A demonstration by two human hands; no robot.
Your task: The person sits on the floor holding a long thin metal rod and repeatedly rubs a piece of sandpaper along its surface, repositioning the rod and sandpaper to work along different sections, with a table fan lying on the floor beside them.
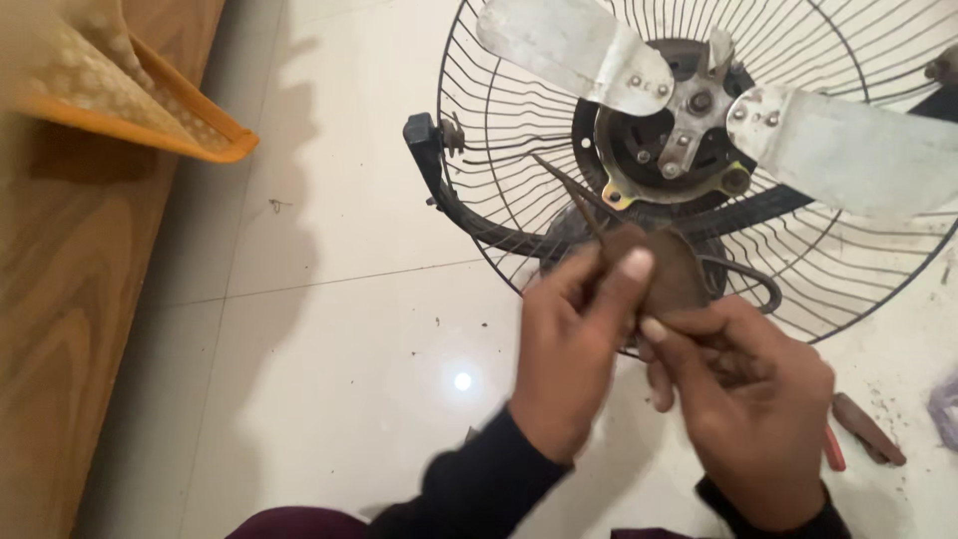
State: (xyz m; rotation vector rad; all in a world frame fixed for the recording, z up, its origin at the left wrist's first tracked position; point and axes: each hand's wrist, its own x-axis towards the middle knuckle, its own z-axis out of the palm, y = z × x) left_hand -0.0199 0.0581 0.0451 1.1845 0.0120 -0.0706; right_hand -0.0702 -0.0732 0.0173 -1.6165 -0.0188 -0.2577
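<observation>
— Two hands are seen closest to the lens, both in dark sleeves. What is gripped by them?

— One round, rust-brown disc point(671, 271) is pinched between them. It is clamped by the left hand point(574, 349), thumb laid across its face, and by the right hand point(743, 394) along its lower edge. Both hands are closed on it; neither is slack.

— Is anything else held?

— One thin dark rod point(571, 190) is seen rising from the left fingers toward the upper left. Whether it is gripped or merely rests behind the disc cannot be told.

— Where is the disc placed?

— It is held above the lower rim of one wire fan guard point(479, 150), which lies flat on the white tiled floor point(339, 329), just below the motor hub point(674, 140).

— How many blades are counted?

— Two pale metal blades point(579, 45) are seen in full, bolted to the hub; a third is not made out. One black curved bracket point(449, 195) is seen along the guard's left side.

— And farther out?

— One red-handled tool point(833, 449) and one brown handle point(868, 429) are laid on the floor beside the right hand. One orange-edged cloth point(150, 110) is draped over one wooden surface point(70, 319) at the left.
</observation>
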